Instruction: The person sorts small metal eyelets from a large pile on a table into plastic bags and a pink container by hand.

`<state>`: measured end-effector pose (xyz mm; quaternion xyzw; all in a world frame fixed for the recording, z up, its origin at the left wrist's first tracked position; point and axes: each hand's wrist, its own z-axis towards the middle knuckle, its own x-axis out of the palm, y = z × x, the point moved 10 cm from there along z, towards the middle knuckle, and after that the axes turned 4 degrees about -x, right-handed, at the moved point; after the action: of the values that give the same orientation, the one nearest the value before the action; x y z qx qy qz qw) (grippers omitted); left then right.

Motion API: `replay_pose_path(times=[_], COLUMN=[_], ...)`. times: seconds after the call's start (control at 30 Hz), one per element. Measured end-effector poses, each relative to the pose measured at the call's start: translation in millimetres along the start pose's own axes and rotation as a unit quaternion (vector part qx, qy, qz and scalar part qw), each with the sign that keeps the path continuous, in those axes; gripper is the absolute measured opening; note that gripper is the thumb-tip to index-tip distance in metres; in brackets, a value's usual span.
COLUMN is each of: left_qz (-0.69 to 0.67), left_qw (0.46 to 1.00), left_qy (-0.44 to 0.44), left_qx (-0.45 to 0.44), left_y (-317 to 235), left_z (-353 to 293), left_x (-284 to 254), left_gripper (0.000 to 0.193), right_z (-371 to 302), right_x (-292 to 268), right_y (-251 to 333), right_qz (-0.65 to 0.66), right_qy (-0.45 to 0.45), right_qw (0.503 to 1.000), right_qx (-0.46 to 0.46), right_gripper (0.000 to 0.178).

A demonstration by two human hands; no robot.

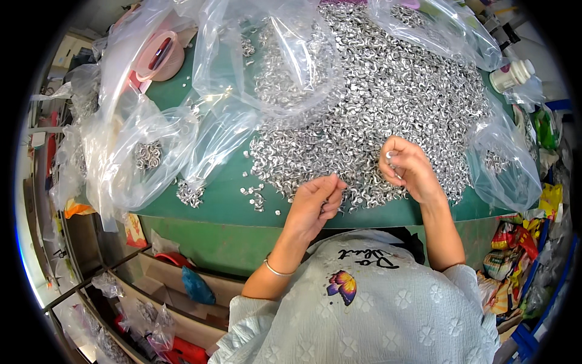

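Observation:
A broad heap of small curved silvery metal pieces (412, 97) covers much of the green table (230, 209). At the near edge of the heap, my left hand (317, 203) is closed with thumb and fingertips pinched together; whatever they hold is too small to make out. My right hand (412, 168) hovers over the heap to the right, fingers curled round a small silvery piece (389, 155) whose exact kind I cannot tell. A few loose pieces (253, 195) lie on the table left of my left hand.
Clear plastic bags (151, 127) lie at the left, some with metal pieces inside; another bag (506, 164) is at the right. A pink basket (163, 60) stands far left, a white bottle (512, 75) far right. Below the table at left is a drawer (182, 297).

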<state>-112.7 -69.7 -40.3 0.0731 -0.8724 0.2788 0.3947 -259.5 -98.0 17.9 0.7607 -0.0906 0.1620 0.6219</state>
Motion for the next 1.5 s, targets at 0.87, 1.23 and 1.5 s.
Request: replay_pose_path(times=[0.87, 1.23, 1.5], left_qz=[-0.065, -0.128, -0.229], left_qw=[0.996, 0.977, 0.938], left_qy=[0.027, -0.027, 0.090], left_qx=[-0.051, -0.169, -0.243], left_y=[17.9, 58.0, 87.6], left_z=[0.4, 14.2, 10.7], left_x=[17.9, 35.7, 54.4], left_gripper=[0.028, 0.037, 0.031], right_z=[-8.8, -36.9, -82.7], right_x=[8.5, 70.3, 86.2], right_y=[-10.5, 17.0, 26.9], right_qz=[0.347, -0.337, -0.522], right_qy=[-0.094, 0.123, 0.209], right_qw=[0.930, 0.930, 0.803], right_qx=[0.069, -0.078, -0.198], right_gripper=[0.024, 0.006, 0.012])
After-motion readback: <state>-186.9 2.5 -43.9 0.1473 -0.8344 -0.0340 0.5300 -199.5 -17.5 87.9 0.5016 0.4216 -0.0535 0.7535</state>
